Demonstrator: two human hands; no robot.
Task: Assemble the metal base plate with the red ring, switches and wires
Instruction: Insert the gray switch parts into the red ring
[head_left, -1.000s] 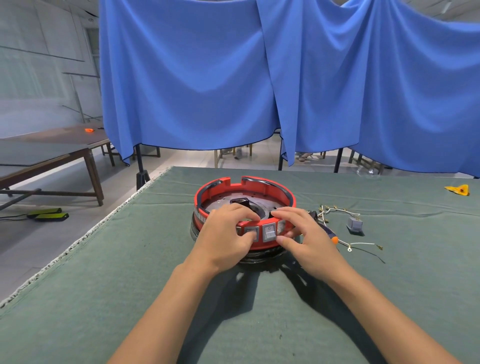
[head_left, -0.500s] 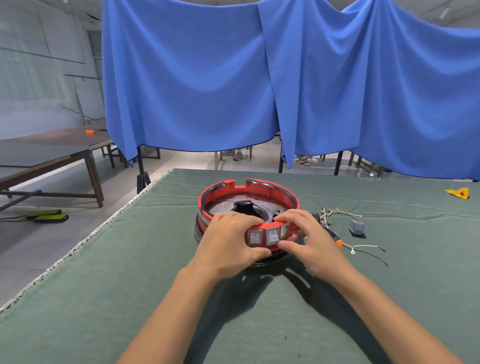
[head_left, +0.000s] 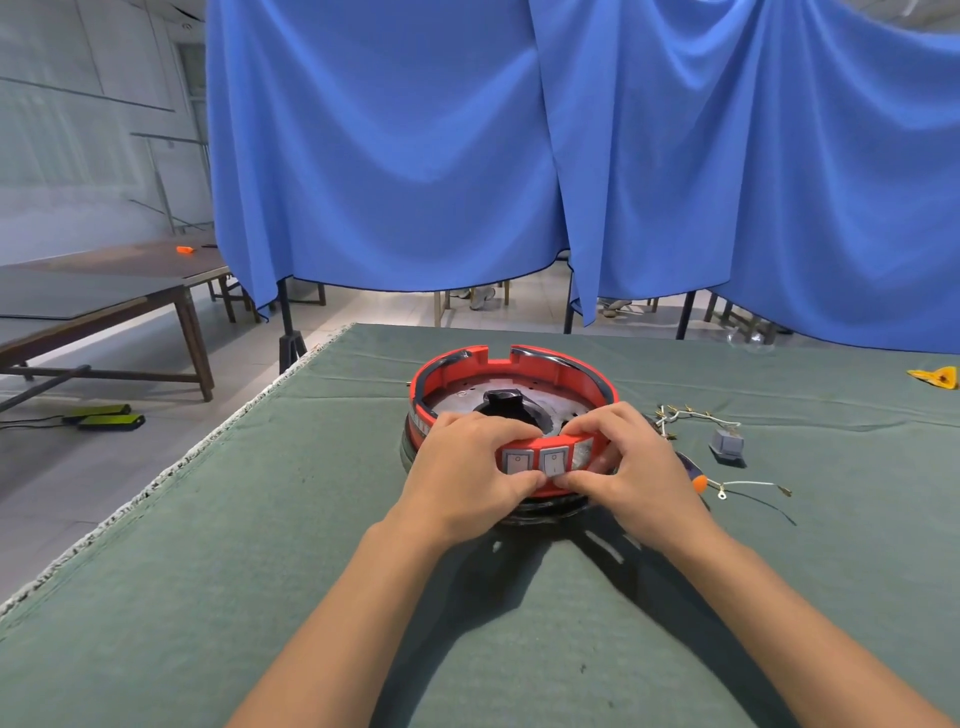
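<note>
The red ring (head_left: 582, 371) sits on the round metal base plate (head_left: 467, 400) in the middle of the green table. Two grey rocker switches (head_left: 535, 461) are set side by side in the ring's near wall. My left hand (head_left: 467, 467) grips the ring's near-left rim, thumb under the left switch. My right hand (head_left: 631, 467) grips the near-right rim, thumb under the right switch. A loose grey switch (head_left: 726, 445) and white wires (head_left: 685, 415) with metal terminals lie to the right of the ring.
A screwdriver with an orange tip (head_left: 696, 480) lies partly behind my right hand. A yellow object (head_left: 937, 378) rests at the far right. The table's left edge (head_left: 171, 473) runs diagonally; blue curtains (head_left: 519, 156) hang behind the table.
Both hands have shifted slightly along the ring's near wall and closed in around the two switches, thumbs now beneath them. The ring sits in the same place.
</note>
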